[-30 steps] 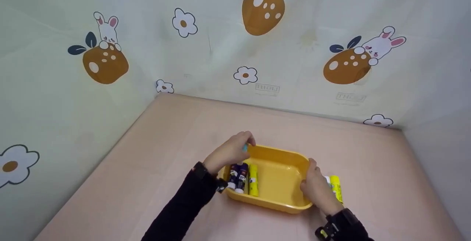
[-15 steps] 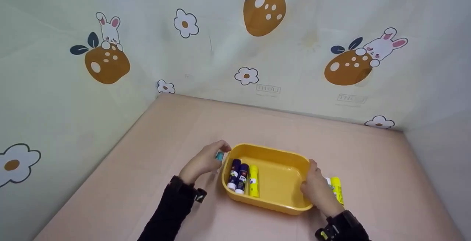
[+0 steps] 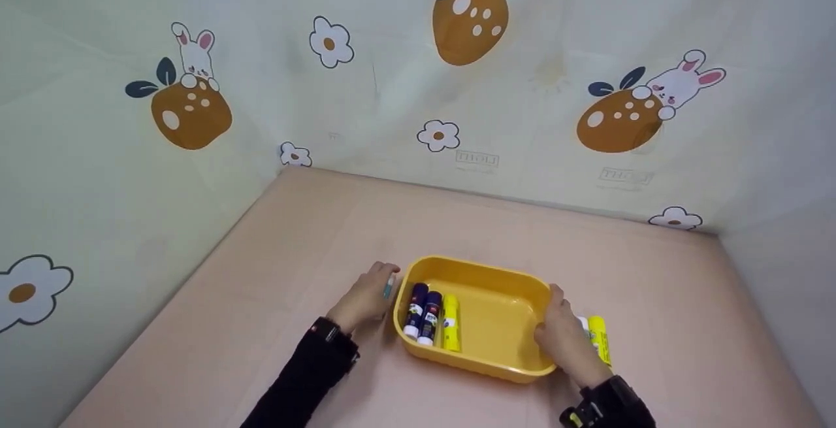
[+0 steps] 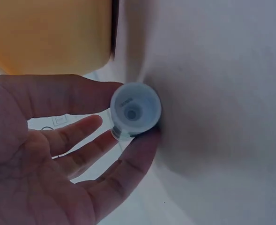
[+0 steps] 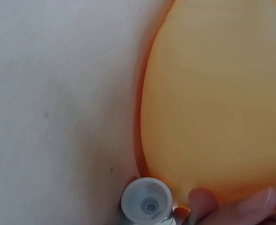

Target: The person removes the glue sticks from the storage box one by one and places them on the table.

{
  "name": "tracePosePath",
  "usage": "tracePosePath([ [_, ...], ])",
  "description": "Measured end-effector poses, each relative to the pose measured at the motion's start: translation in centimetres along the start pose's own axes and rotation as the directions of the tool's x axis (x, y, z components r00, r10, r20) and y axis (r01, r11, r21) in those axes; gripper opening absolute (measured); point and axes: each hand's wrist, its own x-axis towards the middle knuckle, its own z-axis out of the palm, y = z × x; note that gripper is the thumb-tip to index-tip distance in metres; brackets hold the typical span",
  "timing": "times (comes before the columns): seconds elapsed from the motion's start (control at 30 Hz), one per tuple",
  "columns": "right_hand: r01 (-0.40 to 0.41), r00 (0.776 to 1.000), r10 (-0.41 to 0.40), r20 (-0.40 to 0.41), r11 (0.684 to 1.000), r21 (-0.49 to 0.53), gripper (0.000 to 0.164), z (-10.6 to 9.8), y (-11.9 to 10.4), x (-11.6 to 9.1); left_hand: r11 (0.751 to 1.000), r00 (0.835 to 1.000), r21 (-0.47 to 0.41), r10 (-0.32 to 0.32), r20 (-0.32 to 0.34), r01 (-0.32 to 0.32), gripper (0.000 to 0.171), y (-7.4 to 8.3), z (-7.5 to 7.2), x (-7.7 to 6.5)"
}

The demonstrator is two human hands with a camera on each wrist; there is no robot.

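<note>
My left hand (image 3: 362,297) is beside the left end of a yellow plastic basket (image 3: 499,323), low over the table. Its thumb and finger pinch a small teal and white glue stick (image 3: 389,286); in the left wrist view the stick's round, hollow white end (image 4: 135,108) faces the camera. My right hand (image 3: 567,333) grips the basket's right rim, thumb on the inside. Inside, at the left, lie two dark purple glue sticks (image 3: 415,310) with white ends and a yellow glue stick (image 3: 451,322), side by side.
Right of the basket, partly behind my right hand, lie another yellow glue stick (image 3: 599,340) and a white-ended one (image 5: 147,201). The pink tabletop (image 3: 339,225) meets patterned cloth walls (image 3: 392,88) at the back and sides.
My left hand has moved left out of the basket, over its rim, and down beside it, still pinching the glue stick. My right hand stays on the rim.
</note>
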Motion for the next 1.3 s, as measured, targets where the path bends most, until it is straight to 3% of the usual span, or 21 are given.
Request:
tracePosePath([
  [0.2, 0.012, 1.000, -0.012, 0.000, 1.000, 0.012, 0.073, -0.1, 0.1, -0.2, 0.999, 1.000, 0.030, 0.026, -0.005, -0.026, 0.032, 0.0, 0.0, -0.1],
  [0.3, 0.001, 1.000, -0.001, 0.004, 1.000, 0.013, 0.073, 0.0, 0.0, -0.1, 1.000, 1.000, 0.014, 0.001, 0.010, -0.002, 0.034, 0.0, -0.1, -0.2],
  [0.57, -0.024, 0.999, 0.023, 0.023, 0.998, 0.053, 0.073, 0.1, -0.2, -0.1, 0.997, 0.997, -0.035, -0.074, 0.024, 0.074, 0.060, 1.2, -1.6, -0.3],
  [0.67, -0.020, 1.000, 0.019, 0.016, 0.999, 0.050, 0.073, 0.1, -0.2, -0.1, 0.998, 0.999, -0.040, -0.047, 0.005, 0.047, 0.061, 2.4, -2.7, -0.4],
  [0.9, -0.031, 0.999, 0.030, 0.018, 0.998, 0.056, 0.072, 0.0, -0.2, -0.1, 0.995, 0.997, -0.073, 0.070, -0.018, -0.071, 0.047, 6.0, -4.3, -1.2],
  [1.13, 0.009, 1.000, -0.009, -0.016, 1.000, 0.012, 0.073, 0.0, -0.1, -0.2, 0.991, 0.988, -0.076, 0.117, 0.098, -0.110, 0.039, 9.6, -4.2, -0.7],
  [1.3, 0.005, 1.000, -0.005, -0.010, 1.000, 0.026, 0.074, 0.1, -0.1, -0.1, 0.998, 0.973, -0.003, 0.067, 0.222, -0.068, 0.035, 11.3, -3.1, 0.4],
])
